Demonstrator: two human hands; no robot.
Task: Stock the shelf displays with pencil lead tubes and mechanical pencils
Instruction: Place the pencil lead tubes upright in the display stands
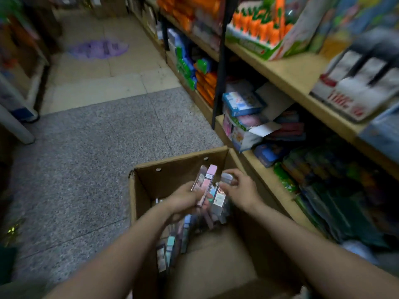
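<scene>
Both hands are down inside the open cardboard box beside the shelf. The left hand is curled around a pink pack and its neighbour, standing them upright. The right hand pinches another slim clear pack just beside them (blur hides whether these hold leads or pencils). More loose packs lie below the left wrist, at the bottom of the box. The risk, I'd say, is the bundle fanning apart: several slippery sleeves in one grip could slide out and drop back in, or catch the box wall on the lift toward the shelf to the right.
</scene>
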